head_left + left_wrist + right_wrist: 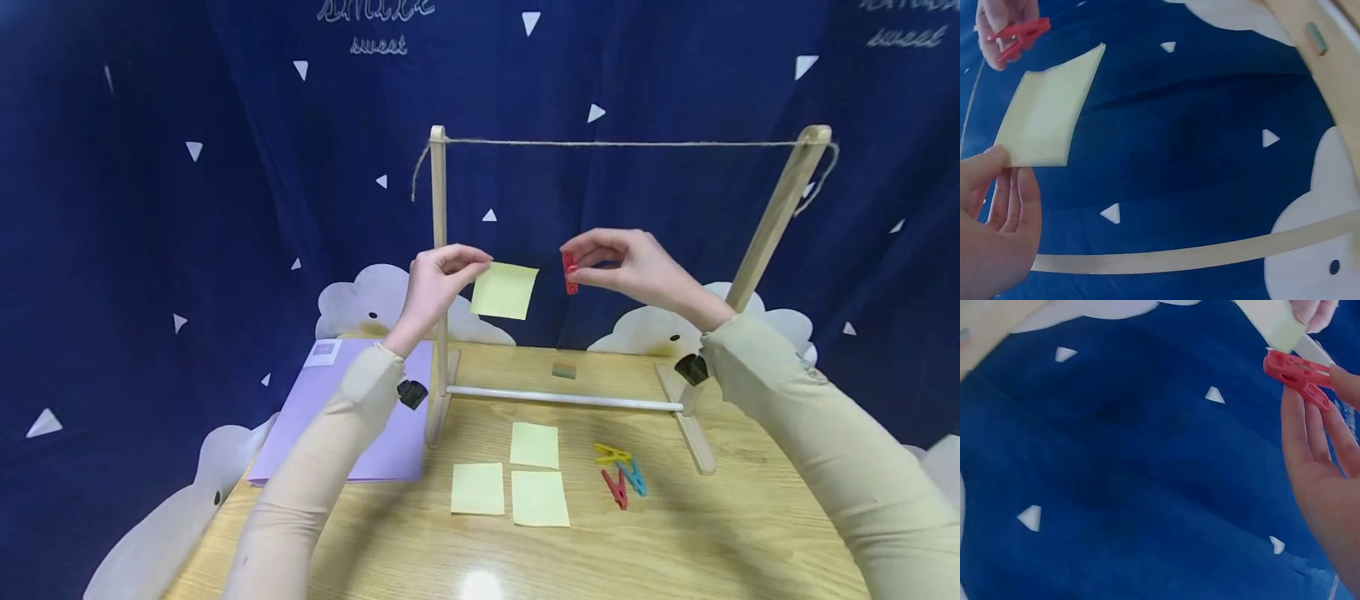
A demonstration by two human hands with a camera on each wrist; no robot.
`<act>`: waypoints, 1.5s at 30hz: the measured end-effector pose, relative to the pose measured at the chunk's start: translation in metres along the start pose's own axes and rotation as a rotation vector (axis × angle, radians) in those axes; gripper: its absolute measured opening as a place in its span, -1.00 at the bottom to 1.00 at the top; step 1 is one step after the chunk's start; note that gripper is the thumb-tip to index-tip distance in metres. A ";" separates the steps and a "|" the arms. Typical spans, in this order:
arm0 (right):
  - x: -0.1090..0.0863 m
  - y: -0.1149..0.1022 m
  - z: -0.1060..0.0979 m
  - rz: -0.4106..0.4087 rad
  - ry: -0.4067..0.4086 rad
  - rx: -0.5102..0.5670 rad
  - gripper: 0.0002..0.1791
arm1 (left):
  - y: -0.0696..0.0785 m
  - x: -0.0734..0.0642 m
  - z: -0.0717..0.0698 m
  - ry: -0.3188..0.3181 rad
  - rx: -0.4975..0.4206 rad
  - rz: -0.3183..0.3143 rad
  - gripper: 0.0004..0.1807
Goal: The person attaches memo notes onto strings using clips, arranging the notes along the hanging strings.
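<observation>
The left hand is pinching a pale yellow note by its upper left corner, thumb and fingertips closing to the thickness of the paper, while the right hand is holding a red clip by its handles, that grip spreading only as wide as the clip. The note is hanging in mid-air below the cord, the clip staying near but not touching. The sheet is looking light, thin and limp, probably creasing under a hard squeeze, so a soft pinch at a corner or edge is seeming best; the clip is looking light but stiff and springy, favouring a hold at the handle ends. Further out, three loose notes are lying on the bench, with a yellow clip, a blue clip and another red clip clustering to their right.
</observation>
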State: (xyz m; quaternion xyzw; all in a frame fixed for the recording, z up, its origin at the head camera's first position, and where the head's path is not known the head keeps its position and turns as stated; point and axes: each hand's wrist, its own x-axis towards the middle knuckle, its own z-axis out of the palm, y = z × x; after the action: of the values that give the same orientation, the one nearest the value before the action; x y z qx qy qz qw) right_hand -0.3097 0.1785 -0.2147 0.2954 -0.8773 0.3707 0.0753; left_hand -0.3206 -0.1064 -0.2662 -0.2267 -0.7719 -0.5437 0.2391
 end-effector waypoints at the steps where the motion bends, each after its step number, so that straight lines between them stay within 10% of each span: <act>1: 0.004 -0.004 -0.004 -0.007 0.012 0.008 -0.63 | 0.002 0.004 -0.001 0.010 -0.017 -0.005 -0.87; 24: 0.080 -0.092 -0.059 -0.101 0.194 0.137 -0.57 | 0.051 0.056 -0.013 0.242 -0.112 0.020 -0.85; 45: 0.123 -0.104 -0.053 -0.040 0.198 0.198 -0.59 | 0.053 0.068 -0.014 0.224 -0.155 -0.046 -0.81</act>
State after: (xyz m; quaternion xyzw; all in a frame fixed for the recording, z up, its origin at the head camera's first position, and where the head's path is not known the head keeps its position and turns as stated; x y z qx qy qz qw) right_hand -0.3546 0.1016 -0.0708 0.2806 -0.8187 0.4812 0.1393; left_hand -0.3400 -0.0976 -0.1819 -0.1649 -0.7010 -0.6289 0.2931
